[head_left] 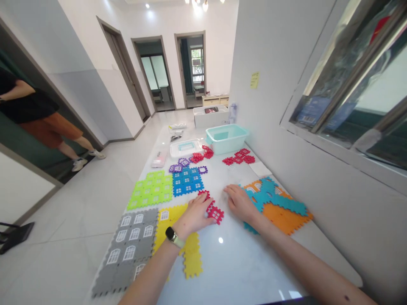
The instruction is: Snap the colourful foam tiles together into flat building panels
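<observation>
From the head camera, here's the left hand (193, 216) down on a red interlocking foam window tile (215, 214), fingers spread and pressing at its near edge, though whether they pinch it can't be told from here, while the right hand (241, 203) lies open, fingertips on the white table top (229, 271) just beside a teal foam tile (288, 204) overlapping an orange one (284, 220). Room to work? Bare table runs between and below the hands, with yellow foam tiles (192, 258) hard by the left wrist and the white wall (365, 237) closing off the right side.
</observation>
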Action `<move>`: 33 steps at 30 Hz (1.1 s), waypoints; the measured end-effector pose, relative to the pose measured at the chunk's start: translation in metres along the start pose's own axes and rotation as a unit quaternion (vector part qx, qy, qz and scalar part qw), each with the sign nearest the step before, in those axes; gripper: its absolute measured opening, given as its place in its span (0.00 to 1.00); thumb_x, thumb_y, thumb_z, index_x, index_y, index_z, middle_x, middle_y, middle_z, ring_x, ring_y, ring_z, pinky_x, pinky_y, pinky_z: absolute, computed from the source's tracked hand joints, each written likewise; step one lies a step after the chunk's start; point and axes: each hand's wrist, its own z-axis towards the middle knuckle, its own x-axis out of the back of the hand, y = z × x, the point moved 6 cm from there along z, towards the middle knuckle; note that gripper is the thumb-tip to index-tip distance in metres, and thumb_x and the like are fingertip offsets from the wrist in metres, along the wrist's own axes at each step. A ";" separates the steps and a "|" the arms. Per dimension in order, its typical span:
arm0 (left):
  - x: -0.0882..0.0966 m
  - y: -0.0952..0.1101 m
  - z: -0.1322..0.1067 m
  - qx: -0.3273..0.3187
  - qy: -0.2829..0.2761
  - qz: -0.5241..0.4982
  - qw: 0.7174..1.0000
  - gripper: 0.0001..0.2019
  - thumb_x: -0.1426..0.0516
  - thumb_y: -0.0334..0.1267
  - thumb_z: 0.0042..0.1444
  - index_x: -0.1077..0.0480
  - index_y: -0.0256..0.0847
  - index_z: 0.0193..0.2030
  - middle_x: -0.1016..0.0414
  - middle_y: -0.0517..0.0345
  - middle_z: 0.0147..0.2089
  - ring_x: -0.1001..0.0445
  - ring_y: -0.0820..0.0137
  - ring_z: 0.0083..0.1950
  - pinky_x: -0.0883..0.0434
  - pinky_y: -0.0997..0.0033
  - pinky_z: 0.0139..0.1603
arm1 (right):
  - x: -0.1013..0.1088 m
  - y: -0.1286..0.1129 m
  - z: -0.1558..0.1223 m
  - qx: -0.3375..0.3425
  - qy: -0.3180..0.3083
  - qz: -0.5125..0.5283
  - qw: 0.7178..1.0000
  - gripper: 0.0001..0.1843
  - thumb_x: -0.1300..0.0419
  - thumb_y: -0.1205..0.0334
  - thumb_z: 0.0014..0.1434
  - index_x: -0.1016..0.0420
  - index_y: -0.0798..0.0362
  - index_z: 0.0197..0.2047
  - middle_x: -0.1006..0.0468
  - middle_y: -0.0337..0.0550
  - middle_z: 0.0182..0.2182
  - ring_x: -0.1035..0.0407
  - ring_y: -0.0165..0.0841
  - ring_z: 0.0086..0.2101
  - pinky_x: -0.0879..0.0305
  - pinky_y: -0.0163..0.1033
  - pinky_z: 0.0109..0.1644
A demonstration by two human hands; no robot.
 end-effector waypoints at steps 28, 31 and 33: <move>0.004 0.003 0.003 -0.122 0.133 -0.076 0.981 0.11 0.43 0.34 0.63 0.25 0.42 0.51 0.25 0.54 0.52 0.31 0.63 0.56 0.31 0.60 0.60 | 0.012 -0.048 -0.001 0.045 -0.173 0.053 0.983 0.19 0.34 0.58 0.54 0.24 0.53 0.49 0.25 0.49 0.44 0.31 0.42 0.45 0.34 0.43 0.49; 0.004 0.001 0.003 -0.117 0.133 -0.089 0.980 0.10 0.42 0.36 0.63 0.24 0.42 0.49 0.24 0.53 0.51 0.30 0.63 0.55 0.32 0.59 0.60 | 0.007 -0.048 0.001 0.050 -0.170 0.024 0.984 0.13 0.38 0.63 0.57 0.24 0.54 0.46 0.24 0.49 0.41 0.31 0.41 0.44 0.35 0.42 0.47; 0.003 0.000 0.003 -0.111 0.132 -0.096 0.980 0.13 0.37 0.37 0.58 0.24 0.42 0.49 0.24 0.52 0.51 0.30 0.61 0.56 0.32 0.59 0.60 | 0.005 -0.047 0.003 0.058 -0.160 -0.007 0.985 0.10 0.40 0.65 0.56 0.23 0.54 0.42 0.23 0.49 0.38 0.31 0.41 0.41 0.36 0.41 0.45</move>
